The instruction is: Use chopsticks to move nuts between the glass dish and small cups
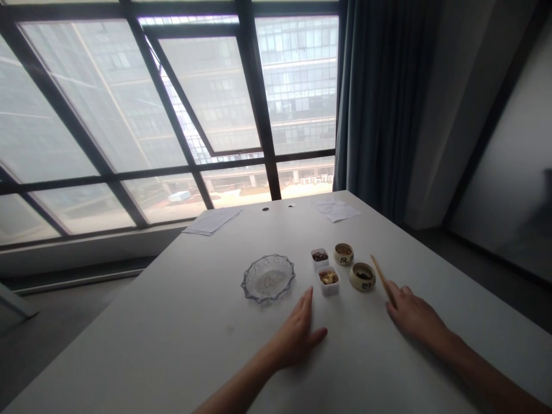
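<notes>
My right hand (416, 316) grips a pair of wooden chopsticks (381, 277), their tips pointing away from me, to the right of the small pots. My left hand (297, 336) is held edge-down at the table with fingers stretched and thumb apart, holding nothing. Just beyond its fingertips stands a white square cup (330, 288) with yellowish and brown pieces in it. Behind that, a second white cup (319, 264) holds dark reddish bits. Two cream round pots with dark characters, a nearer pot (363, 284) and a farther pot (344, 260), contain small dark or brownish pieces. Left of these lies a clear scalloped glass dish (268, 280).
Everything stands on a white table (181, 322). Paper sheets (213, 221) lie at its far left corner, and another loose sheet (338, 210) at the far right. Two small round fittings, one a dark hole (265, 209), sit near the far edge. Windows and a dark curtain (383, 115) are beyond.
</notes>
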The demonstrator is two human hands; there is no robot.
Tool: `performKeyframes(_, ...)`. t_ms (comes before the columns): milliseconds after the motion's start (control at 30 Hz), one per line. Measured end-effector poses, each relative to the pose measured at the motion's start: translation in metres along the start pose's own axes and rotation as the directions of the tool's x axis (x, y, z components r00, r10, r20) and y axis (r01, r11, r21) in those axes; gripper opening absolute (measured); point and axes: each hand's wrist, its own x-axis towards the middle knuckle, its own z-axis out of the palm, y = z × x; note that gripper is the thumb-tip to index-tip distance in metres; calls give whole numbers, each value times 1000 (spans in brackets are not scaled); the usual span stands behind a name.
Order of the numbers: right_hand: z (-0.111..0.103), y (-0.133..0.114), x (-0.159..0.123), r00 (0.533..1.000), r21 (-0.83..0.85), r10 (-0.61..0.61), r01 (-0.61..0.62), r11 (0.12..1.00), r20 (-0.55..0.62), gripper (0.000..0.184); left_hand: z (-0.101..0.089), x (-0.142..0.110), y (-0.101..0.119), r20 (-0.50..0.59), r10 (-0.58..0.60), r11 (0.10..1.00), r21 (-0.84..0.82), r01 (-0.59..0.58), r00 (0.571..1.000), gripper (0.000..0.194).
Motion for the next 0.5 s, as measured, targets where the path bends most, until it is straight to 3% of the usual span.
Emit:
performKeyframes(167, 4, 1, 11, 999, -131, -19, 25, 991, 44, 58, 14, 28, 1, -91, -99, 990, -110, 89, 991, 94)
performKeyframes(500, 10, 6, 10, 992, -224, -125, 124, 967, 11, 44, 40, 67, 1, -281, -132, 959, -277, 51, 950, 94)
